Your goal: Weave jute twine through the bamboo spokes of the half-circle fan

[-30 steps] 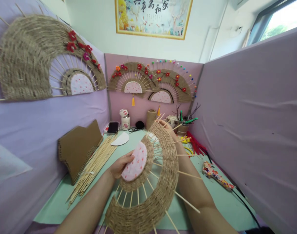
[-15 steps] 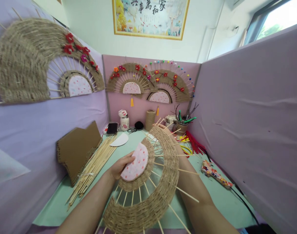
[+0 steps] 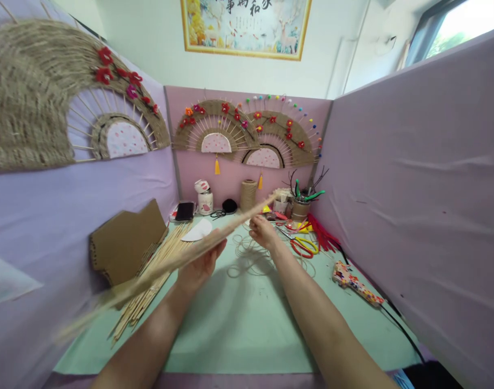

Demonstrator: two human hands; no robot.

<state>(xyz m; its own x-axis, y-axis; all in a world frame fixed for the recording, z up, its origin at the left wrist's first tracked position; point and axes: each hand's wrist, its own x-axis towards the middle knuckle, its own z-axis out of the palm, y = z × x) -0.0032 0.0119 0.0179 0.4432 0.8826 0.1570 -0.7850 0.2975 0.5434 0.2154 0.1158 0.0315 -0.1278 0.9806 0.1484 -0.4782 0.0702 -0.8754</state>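
A woven twine fan (image 3: 178, 263) on thin sticks is tilted so that I see it nearly edge-on, slanting from lower left up to the right; its near end is blurred. My left hand (image 3: 202, 266) is closed around its lower middle, the fingertips partly hidden by it. Just below the fan's far end is my right hand (image 3: 264, 232), its fingers pinched together; what they hold is too small to make out. Loose loops of thin twine (image 3: 247, 256) lie on the table under and beside the right hand.
Bamboo sticks (image 3: 149, 281), brown cardboard (image 3: 127, 246) and a white half-disc (image 3: 197, 230) lie left. Behind stand a twine spool (image 3: 248, 194) and a tool pot (image 3: 300, 209). Scissors (image 3: 304, 247) and a corded, patterned glue gun (image 3: 356, 283) lie right. Partitions (image 3: 393, 205) enclose the table.
The fan has turned from facing me to nearly edge-on, swinging toward the left. My right hand has come away from its far edge and now shows below it. The twine loops are uncovered.
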